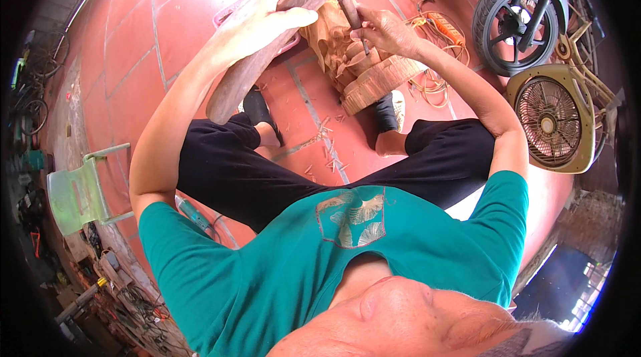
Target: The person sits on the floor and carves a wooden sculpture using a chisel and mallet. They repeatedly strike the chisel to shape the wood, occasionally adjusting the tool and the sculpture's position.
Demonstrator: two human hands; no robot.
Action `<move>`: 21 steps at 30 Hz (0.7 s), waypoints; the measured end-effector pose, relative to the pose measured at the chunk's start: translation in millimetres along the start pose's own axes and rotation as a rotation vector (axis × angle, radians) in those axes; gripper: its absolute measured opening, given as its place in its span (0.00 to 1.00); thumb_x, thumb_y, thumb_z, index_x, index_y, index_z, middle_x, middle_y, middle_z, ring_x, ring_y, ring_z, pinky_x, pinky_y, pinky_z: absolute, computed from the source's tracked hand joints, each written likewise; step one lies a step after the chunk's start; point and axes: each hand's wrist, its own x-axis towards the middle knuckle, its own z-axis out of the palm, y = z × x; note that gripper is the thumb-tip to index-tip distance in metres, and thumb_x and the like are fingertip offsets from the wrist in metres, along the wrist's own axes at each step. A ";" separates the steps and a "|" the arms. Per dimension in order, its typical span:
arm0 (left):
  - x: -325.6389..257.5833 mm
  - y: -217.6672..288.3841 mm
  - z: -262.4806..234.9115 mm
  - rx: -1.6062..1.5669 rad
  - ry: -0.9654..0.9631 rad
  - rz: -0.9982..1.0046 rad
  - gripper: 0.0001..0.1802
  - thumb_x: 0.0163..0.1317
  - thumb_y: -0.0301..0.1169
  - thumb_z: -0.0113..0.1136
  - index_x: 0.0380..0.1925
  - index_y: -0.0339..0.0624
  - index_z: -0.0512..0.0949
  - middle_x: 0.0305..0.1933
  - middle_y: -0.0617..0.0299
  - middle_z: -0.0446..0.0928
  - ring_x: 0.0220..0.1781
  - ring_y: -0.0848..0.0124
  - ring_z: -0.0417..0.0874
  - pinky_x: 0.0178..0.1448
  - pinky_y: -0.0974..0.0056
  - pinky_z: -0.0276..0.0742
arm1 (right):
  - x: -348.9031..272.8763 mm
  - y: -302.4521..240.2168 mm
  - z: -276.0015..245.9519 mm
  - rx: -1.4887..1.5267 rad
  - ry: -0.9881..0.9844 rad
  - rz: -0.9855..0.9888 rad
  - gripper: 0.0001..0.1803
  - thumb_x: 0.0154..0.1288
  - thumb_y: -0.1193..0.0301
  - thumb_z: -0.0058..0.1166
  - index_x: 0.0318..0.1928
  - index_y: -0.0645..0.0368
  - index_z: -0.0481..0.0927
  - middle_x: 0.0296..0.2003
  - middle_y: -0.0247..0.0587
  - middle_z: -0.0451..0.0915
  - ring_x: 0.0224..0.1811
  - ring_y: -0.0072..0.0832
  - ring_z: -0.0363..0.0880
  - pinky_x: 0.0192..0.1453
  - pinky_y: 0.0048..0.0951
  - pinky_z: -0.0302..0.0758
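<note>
A long, flat wooden bar (244, 80) slants across the upper middle. My left hand (264, 23) is closed on it, with the thumb and a finger lying over its face. In my right hand (394, 33) is a chisel with a dark round handle (348, 10), and its thin metal part points down at the carving. Between my feet lies a carved wooden figure (327, 36) with a thick, rough-edged base (380, 83) turned toward me. The wooden bar hides part of the figure's far end.
Wood chips (324, 133) are scattered over the red tile floor (127, 56). An orange power tool (446, 28) lies with coiled cords at the right, near a motorbike wheel (515, 26) and a box fan (551, 120). A green plastic chair (77, 200) stands at the left.
</note>
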 end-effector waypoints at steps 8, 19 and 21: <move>-39.1 38.5 -4.3 -0.229 0.196 0.045 0.35 0.68 0.32 0.59 0.75 0.45 0.63 0.29 0.63 0.75 0.24 0.78 0.75 0.28 0.71 0.73 | 2.1 6.3 4.8 0.026 -0.009 -0.080 0.25 0.62 0.62 0.66 0.54 0.61 0.74 0.36 0.51 0.80 0.40 0.49 0.82 0.43 0.45 0.75; -75.3 -12.4 90.5 -0.221 0.296 -0.034 0.42 0.64 0.29 0.65 0.74 0.29 0.57 0.76 0.45 0.63 0.76 0.63 0.66 0.75 0.64 0.61 | 9.9 17.3 16.9 -0.057 0.080 -0.314 0.27 0.63 0.65 0.67 0.57 0.62 0.73 0.25 0.52 0.79 0.26 0.46 0.82 0.32 0.40 0.75; -77.1 -18.8 94.9 -0.414 0.337 -0.038 0.41 0.65 0.27 0.64 0.75 0.33 0.57 0.67 0.46 0.72 0.64 0.67 0.75 0.66 0.65 0.70 | 8.9 16.4 15.3 -0.061 0.065 -0.307 0.27 0.63 0.65 0.67 0.58 0.62 0.73 0.26 0.53 0.80 0.28 0.47 0.82 0.32 0.41 0.75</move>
